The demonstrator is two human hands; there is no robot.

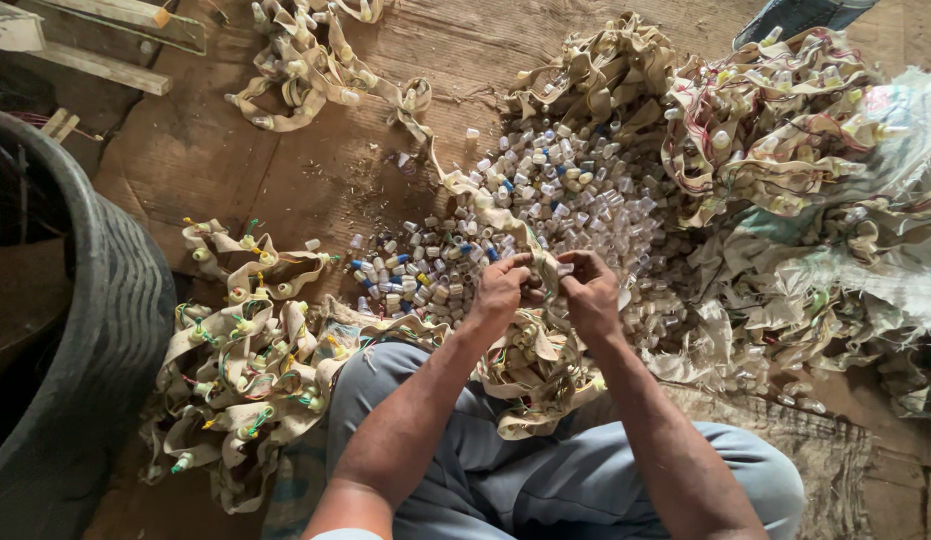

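Note:
My left hand [501, 291] and my right hand [589, 292] meet over a beige fabric strip [463, 186] that runs up from my lap. Both pinch the strip where a small plastic cap is fastened to it; the cap itself is mostly hidden by my fingers. More of the same strip, with small caps and coloured wires on it, is bunched in my lap [533, 372]. Just beyond my hands lies a heap of loose clear, white and blue plastic caps [545, 200] on the brown floor.
A large tangle of strips with caps and wires [785, 150] lies at the right, another pile [245, 360] at the left by my knee. A big black tyre [95, 340] stands at the far left. Wooden planks [95, 40] lie at the top left.

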